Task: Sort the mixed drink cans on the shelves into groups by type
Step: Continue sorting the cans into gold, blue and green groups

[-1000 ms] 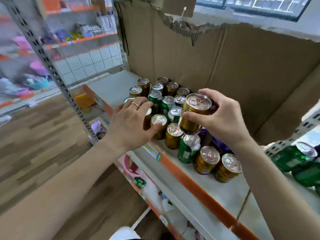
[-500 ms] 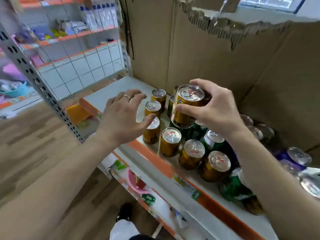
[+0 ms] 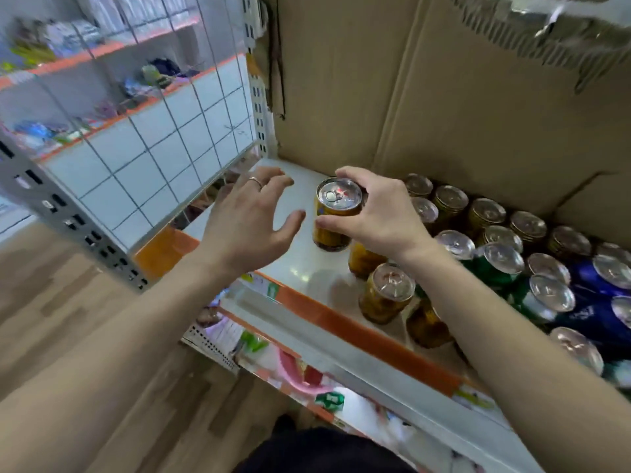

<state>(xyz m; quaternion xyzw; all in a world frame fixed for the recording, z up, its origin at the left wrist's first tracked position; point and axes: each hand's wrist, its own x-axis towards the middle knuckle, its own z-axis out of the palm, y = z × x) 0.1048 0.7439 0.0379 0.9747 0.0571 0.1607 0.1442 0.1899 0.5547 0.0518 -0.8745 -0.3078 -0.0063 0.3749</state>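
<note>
gold can [image 3: 336,218]: glossy metal | shelf [image 3: 300,264]: smooth white | backing [image 3: 478,107]: matt cardboard

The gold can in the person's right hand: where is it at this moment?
In the head view, the gold can sits near centre, gripped by the right hand at the left end of the can cluster, over the bare white shelf, with the open left hand to its left.

Bright, even daylight fills the aisle. Can tops [image 3: 502,257] glint with white glare, and soft shadows pool on the white shelf [image 3: 300,268] beside them. The far shelving [image 3: 85,56] smears with motion blur, and straight lines bow toward the edges.
</note>
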